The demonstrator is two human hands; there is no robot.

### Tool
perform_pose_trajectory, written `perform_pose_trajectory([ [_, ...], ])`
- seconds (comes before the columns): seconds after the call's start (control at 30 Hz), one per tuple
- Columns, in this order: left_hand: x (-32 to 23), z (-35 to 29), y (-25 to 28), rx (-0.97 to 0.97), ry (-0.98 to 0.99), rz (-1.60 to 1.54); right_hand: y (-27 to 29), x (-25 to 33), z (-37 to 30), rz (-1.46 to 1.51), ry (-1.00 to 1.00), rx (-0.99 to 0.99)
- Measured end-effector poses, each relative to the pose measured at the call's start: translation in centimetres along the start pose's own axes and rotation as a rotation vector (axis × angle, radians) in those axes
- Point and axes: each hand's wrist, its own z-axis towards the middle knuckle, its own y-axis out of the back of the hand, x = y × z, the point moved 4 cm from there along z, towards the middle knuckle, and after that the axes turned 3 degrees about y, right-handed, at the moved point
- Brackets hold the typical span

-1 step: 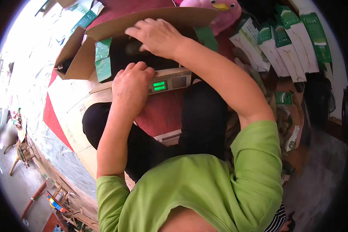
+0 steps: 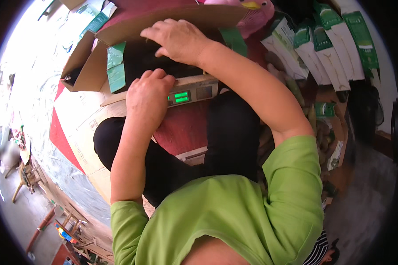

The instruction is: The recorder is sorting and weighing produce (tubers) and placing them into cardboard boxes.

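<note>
An opened cardboard box [image 2: 124, 32] stands before me with its flaps raised and its inside dark. Green tape [image 2: 116, 66] runs down its left side. My left hand [image 2: 147, 97] has its fingers bent over the box's near edge. Just below that edge is a scale [image 2: 204, 93] with a lit green display, partly covered by this hand. Over the opening hovers my right hand [image 2: 177, 40], fingers spread, thumb apart, nothing visible in it. What lies deep in the box is too dark to make out.
At the right, several green-and-white cartons [image 2: 314, 48] stand in a row. A pink duck-shaped object [image 2: 256, 20] sits beyond the box. Brownish roundish items [image 2: 325, 132] lie piled by my right knee. Flattened cardboard [image 2: 86, 119] spreads to the left.
A blurred roundish thing beneath my right hand is no longer visible. That hand has shifted slightly left, its fingers more spread. My left hand has barely moved.
</note>
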Motion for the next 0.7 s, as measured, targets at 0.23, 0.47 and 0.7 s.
perform_pose_trajectory([
  [0.23, 0.5, 1.1, -0.5, 0.018, 0.011, -0.025, 9.8, -4.0, -9.2, 0.603, -0.336, -0.377],
  [0.47, 0.5, 1.1, -0.7, 0.033, -0.003, -0.061, 5.1, -8.8, -33.5, 0.408, -0.945, -0.57],
  [0.7, 0.3, 1.4, -1.0, 0.017, -0.087, -0.036, -13.8, 2.4, -54.3, 0.385, -1.301, 0.17],
])
